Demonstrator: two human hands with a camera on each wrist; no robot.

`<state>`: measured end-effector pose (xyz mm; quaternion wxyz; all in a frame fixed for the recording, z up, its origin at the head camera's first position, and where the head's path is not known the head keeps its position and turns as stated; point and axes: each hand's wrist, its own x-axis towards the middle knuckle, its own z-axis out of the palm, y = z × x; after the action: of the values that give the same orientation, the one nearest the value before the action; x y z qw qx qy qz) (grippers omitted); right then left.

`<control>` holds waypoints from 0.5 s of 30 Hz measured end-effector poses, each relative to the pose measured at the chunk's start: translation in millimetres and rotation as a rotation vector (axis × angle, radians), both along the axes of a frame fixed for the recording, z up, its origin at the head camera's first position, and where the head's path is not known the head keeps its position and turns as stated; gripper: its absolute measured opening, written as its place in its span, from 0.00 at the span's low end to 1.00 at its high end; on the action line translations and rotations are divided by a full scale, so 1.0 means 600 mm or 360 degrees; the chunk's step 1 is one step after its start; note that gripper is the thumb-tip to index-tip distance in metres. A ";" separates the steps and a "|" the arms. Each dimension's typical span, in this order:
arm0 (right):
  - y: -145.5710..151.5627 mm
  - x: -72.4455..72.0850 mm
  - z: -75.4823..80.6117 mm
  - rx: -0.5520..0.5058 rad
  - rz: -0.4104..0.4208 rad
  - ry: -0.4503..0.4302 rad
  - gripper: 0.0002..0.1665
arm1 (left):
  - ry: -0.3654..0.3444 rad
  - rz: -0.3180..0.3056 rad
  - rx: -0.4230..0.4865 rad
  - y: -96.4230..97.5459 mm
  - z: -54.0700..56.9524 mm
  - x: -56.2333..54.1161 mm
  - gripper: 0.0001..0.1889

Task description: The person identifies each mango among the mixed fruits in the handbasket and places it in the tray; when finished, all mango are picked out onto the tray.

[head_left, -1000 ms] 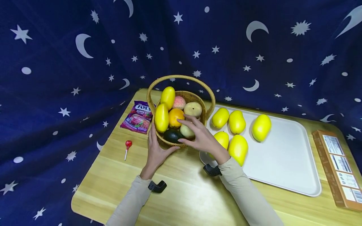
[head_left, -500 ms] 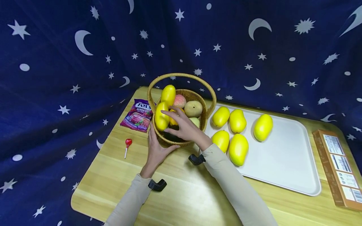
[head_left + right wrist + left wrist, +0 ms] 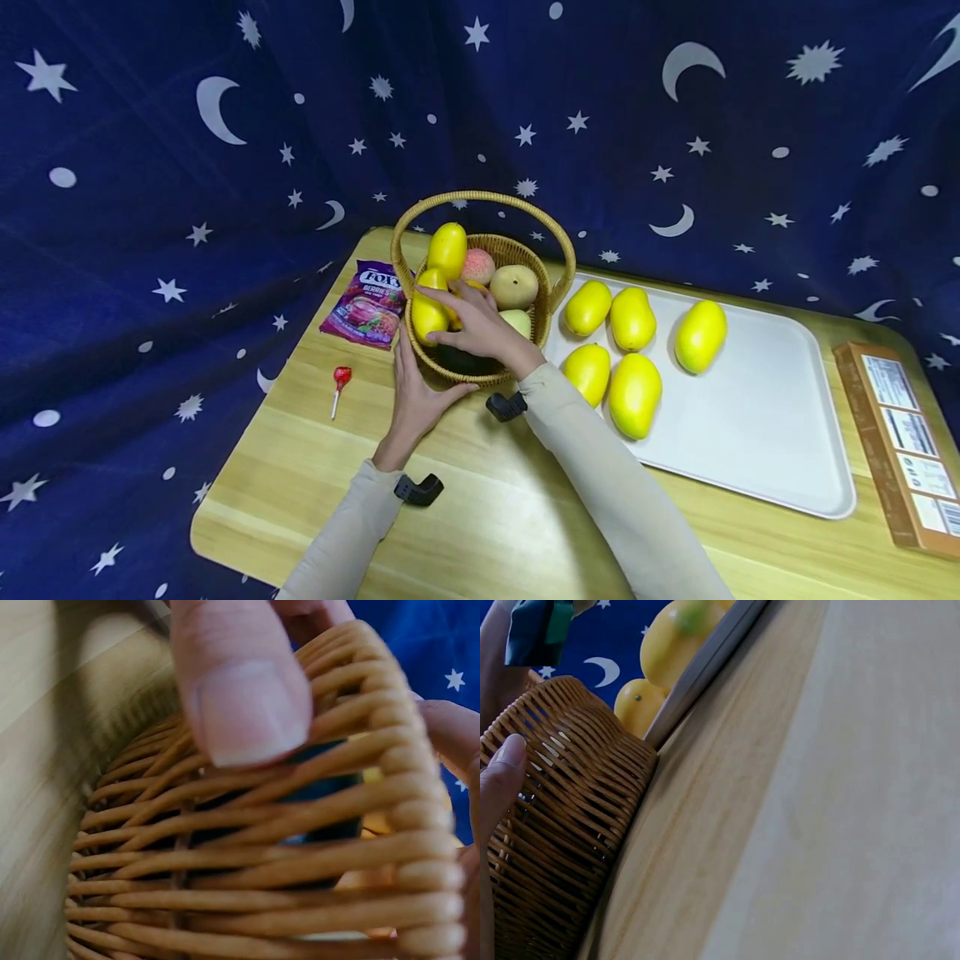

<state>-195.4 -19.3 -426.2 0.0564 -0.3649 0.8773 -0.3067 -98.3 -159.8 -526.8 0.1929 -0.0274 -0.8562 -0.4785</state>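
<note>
A wicker basket point(image 3: 558, 292) with a tall hoop handle holds assorted fruit. My left hand point(image 3: 414, 398) holds its near left wall, thumb and fingers spread around it; in the left wrist view the thumb presses the woven side point(image 3: 577, 780). Reaching over the near rim, my right hand point(image 3: 483, 325) grips the yellow mango point(image 3: 427, 312) at the basket's left, thumb on the near side and fingers over the far side. Behind it lies another mango point(image 3: 448, 250), beside a pink peach point(image 3: 477, 265) and a round beige fruit point(image 3: 513, 287). A dark avocado point(image 3: 459, 360) and an orange fruit are partly hidden under the right hand.
Right of the basket, a white tray point(image 3: 750, 417) carries several yellow mangoes point(image 3: 633, 396). A brown box point(image 3: 896, 450) stands at the table's right end. To the left lie a purple candy bag point(image 3: 366, 304) and a red lollipop point(image 3: 341, 379). A starry curtain hangs behind.
My right hand has moved left from over the orange fruit and avocado onto the left yellow mango, and its fingers have closed round it. My left hand stays on the basket.
</note>
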 end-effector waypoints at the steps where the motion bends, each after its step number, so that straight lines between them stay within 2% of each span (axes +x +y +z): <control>1: -0.002 -0.001 -0.002 0.0016 -0.0009 0.0004 0.43 | -0.0001 0.0003 -0.0001 0.000 0.000 0.000 0.75; 7: -0.006 -0.003 -0.011 0.0086 -0.0044 0.0050 0.43 | 0.0004 0.0002 -0.0025 -0.001 0.001 0.002 0.74; 15: 0.012 0.005 -0.010 -0.0035 -0.0084 0.0090 0.40 | 0.0023 -0.0005 -0.0034 0.000 0.002 0.001 0.75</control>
<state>-192.2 -12.3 -432.0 0.0194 -0.3506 0.8845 -0.3073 -97.8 -159.7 -525.5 0.1981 -0.0343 -0.8598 -0.4694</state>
